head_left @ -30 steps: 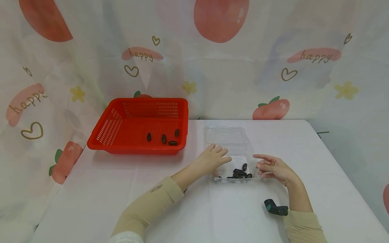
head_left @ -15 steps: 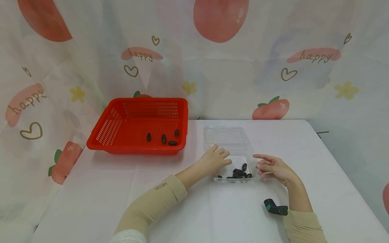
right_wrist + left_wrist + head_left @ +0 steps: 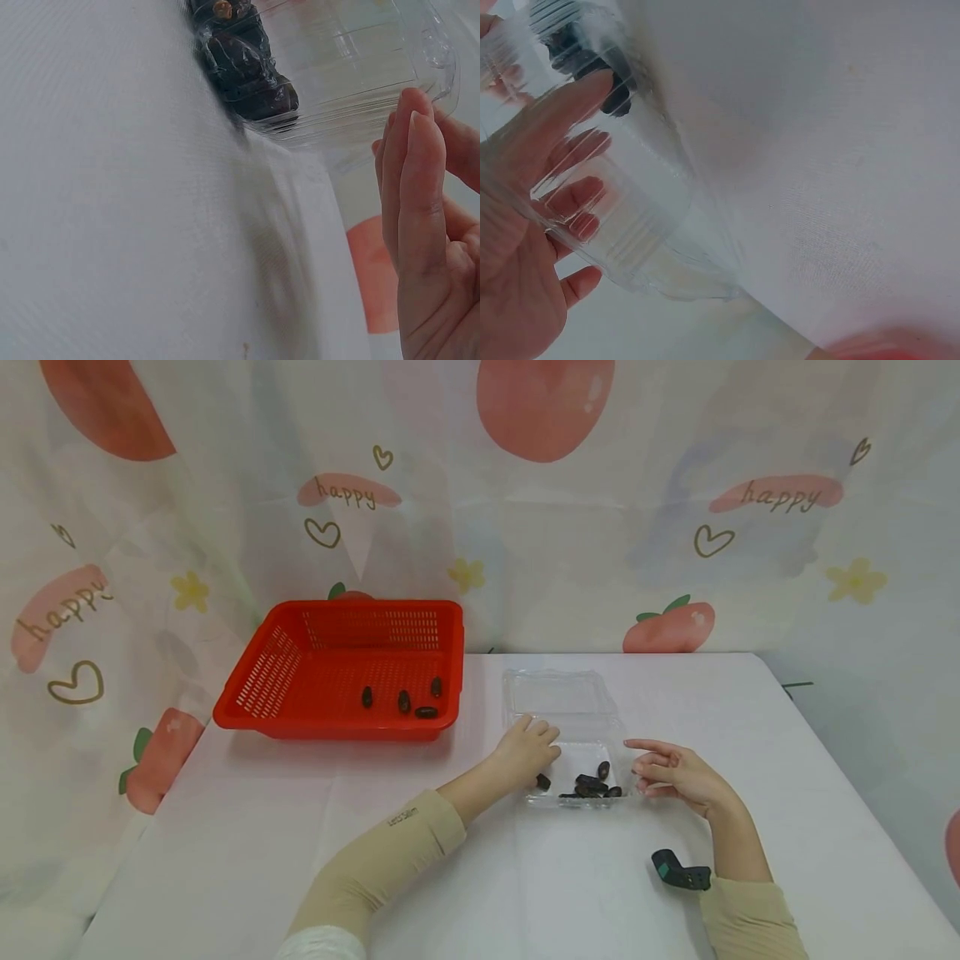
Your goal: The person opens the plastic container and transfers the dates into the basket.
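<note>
A clear plastic clamshell box (image 3: 573, 802) lies opened, its lid (image 3: 558, 693) folded back. Several dark, wrinkled dates (image 3: 591, 785) sit in its front right part. My left hand (image 3: 517, 756) is over the box's left side and pinches a single date (image 3: 542, 782) near its front left corner. In the left wrist view, the thumb (image 3: 592, 90) overlaps a dark date (image 3: 617, 97), and the other fingers show through the clear plastic. My right hand (image 3: 678, 777) holds nothing; its fingers are loosely extended beside the box's right wall, fingertips (image 3: 414, 101) right at the plastic.
A red perforated basket (image 3: 337, 727) stands at the back left, several dates (image 3: 404, 702) inside near its front right. A small black angled device (image 3: 681, 871) is by the right wrist. White cloth covers the table (image 3: 465, 902); a printed curtain (image 3: 555, 543) hangs behind.
My left hand first draws slightly right, then dips and curls its fingers. The date by it has shifted up from the box's front edge. The right hand stays in place.
</note>
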The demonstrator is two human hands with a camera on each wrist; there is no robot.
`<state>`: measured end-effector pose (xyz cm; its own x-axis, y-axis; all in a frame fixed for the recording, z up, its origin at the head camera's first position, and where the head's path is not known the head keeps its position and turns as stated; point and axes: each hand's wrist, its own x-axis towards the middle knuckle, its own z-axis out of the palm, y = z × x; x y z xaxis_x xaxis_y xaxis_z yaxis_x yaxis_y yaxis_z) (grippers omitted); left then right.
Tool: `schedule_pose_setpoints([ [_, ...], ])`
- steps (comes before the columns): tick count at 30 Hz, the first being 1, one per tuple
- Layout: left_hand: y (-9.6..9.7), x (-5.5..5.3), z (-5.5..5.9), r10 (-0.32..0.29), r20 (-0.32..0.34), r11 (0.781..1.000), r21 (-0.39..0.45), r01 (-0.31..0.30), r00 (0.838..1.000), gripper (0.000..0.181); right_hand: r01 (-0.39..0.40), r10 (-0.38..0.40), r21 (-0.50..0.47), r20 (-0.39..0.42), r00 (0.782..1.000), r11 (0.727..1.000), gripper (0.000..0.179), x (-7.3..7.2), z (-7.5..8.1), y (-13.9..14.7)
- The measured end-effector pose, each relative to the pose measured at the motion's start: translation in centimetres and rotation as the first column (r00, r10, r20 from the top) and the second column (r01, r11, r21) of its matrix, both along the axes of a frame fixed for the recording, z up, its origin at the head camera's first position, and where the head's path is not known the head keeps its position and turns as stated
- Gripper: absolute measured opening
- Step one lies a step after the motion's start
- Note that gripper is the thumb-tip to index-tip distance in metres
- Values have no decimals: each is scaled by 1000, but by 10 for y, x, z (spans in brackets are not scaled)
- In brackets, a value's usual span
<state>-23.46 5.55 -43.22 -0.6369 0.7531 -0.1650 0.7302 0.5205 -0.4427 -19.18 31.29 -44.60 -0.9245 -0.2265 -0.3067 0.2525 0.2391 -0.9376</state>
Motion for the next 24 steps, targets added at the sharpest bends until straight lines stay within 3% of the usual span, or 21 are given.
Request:
schedule_pose_setpoints([
  [12, 1, -5, -1, 36, 63, 999, 24, -37, 997, 40, 5, -5, -17, 6, 1000, 1000, 47, -2, -1, 1],
  [24, 0, -9, -9, 33, 72, 994, 99, -40, 997, 27, 3, -3, 7, 6, 1000, 1000, 52, 0, 1, -1],
])
